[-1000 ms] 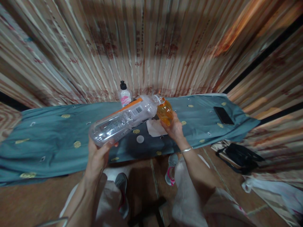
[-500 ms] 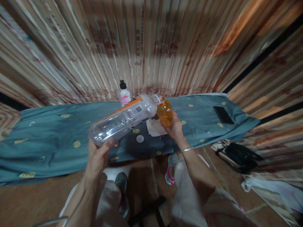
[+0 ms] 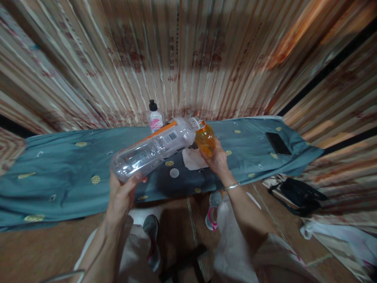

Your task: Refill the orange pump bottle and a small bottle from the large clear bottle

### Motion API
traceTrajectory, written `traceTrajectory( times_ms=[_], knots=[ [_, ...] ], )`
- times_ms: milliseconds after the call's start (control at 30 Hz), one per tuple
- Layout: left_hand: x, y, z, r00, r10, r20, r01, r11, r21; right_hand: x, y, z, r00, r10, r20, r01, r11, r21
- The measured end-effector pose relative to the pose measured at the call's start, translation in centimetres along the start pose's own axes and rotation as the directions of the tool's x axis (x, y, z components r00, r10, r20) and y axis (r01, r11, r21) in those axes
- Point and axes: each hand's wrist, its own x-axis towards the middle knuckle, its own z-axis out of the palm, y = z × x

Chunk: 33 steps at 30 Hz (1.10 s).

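Note:
My left hand (image 3: 125, 192) is wrapped round the base of a large clear plastic bottle (image 3: 156, 147) with a barcode and an orange-edged label. The bottle is tilted, its neck at the upper right. Its mouth meets the top of a small orange see-through bottle (image 3: 205, 138); whether they touch or overlap I cannot tell. My right hand (image 3: 217, 158) grips that orange bottle from the right, fingers closed round its lower part. Below the two mouths lies a white tissue (image 3: 193, 159) on the cloth. A round white cap (image 3: 174, 173) lies to its left.
A green patterned cloth (image 3: 70, 165) covers the long table. A squeeze bottle with a black top (image 3: 155, 118) stands at the back by the curtain (image 3: 165, 51). At right lies a black phone (image 3: 278, 144). A black bag (image 3: 297, 195) is on the floor.

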Motion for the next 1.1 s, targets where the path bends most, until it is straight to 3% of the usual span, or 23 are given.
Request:
traceTrajectory(
  times_ms=[433,1100],
  knots=[
    [0.0,0.5,0.5,1.000,-0.008,0.000,0.008,1.000,-0.003,-0.3,0.1,0.2,0.998,0.060,0.027,-0.060,0.998,0.014],
    [0.5,-0.6,-0.2,1.000,0.025,0.020,-0.024,0.999,-0.027,-0.3,-0.2,0.0,0.992,0.125,0.033,-0.127,0.987,0.099]
  ],
)
